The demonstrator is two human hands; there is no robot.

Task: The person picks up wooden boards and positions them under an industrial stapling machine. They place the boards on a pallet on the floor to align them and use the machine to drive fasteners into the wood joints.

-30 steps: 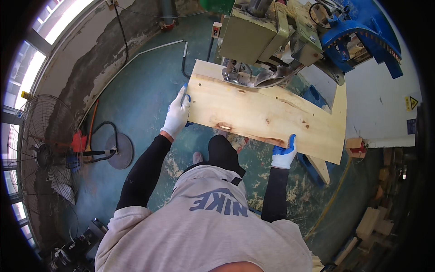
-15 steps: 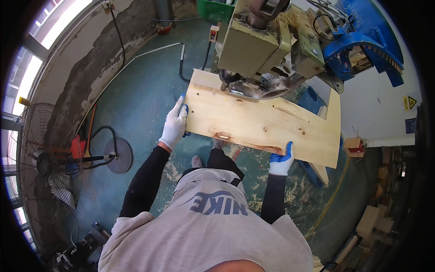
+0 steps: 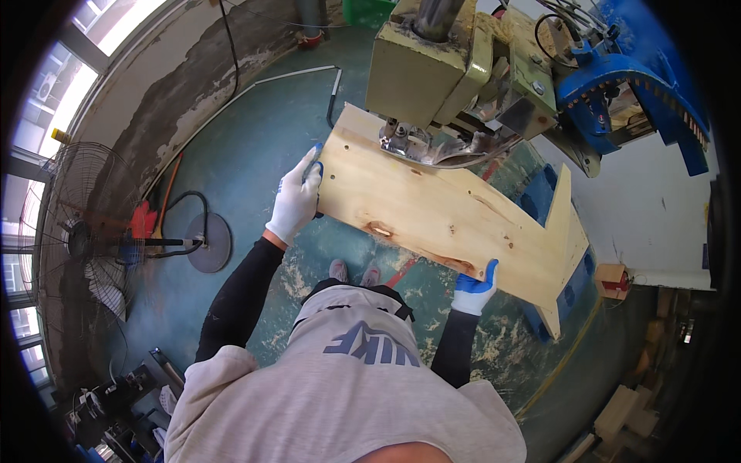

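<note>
A long pale wooden board [image 3: 417, 201] with dark knots and several small holes spans the space before me, its right end cut to an angled, pointed outline. My left hand [image 3: 296, 197], in a white glove with blue palm, is closed round the board's left end. At the near edge toward the right, my right hand [image 3: 475, 290] grips it with the blue thumb on top and the fingers hidden beneath. Over the board's far edge hangs an olive-green machine head [image 3: 417, 77]; its curved metal guard [image 3: 471, 154] covers part of the wood, and I cannot tell whether they touch.
Blue machine parts [image 3: 633, 92] stand at the far right, with blue supports [image 3: 540, 193] under the board. To the left is a wire-caged fan [image 3: 77, 231] with a round base [image 3: 209, 243]. Sawdust marks the green floor. Timber pieces [image 3: 617, 409] lie at lower right.
The board has turned clockwise, its right end swinging nearer to me along with my right hand. Both hands keep their hold. My feet now stand side by side.
</note>
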